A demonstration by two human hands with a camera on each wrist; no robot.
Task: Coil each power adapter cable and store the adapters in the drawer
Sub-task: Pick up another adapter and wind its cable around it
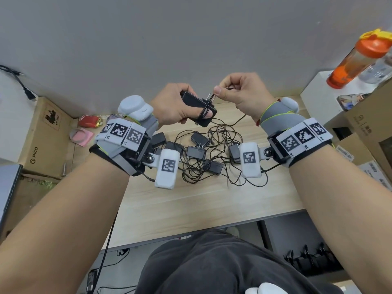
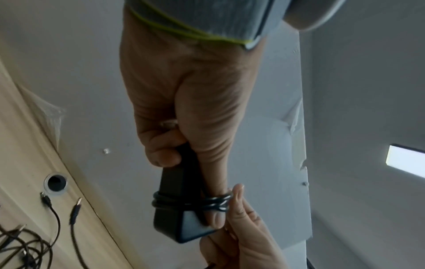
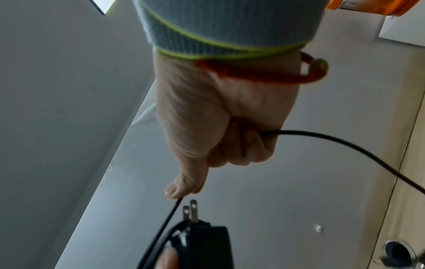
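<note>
A cardboard box (image 1: 40, 136) printed "PICO" sits far left, the left hand (image 1: 174, 105) has its grip round a black adapter (image 1: 199, 107) above the table (image 1: 203, 200), and the right hand (image 1: 241, 92) pinches its cable (image 1: 237, 120)

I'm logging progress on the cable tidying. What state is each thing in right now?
Held adapter: gripped by left hand, a few cable turns around it.
Cable: partly wound, pinched by right hand.
Other adapters: loose, tangled on table.
Bottle: capped.
</note>
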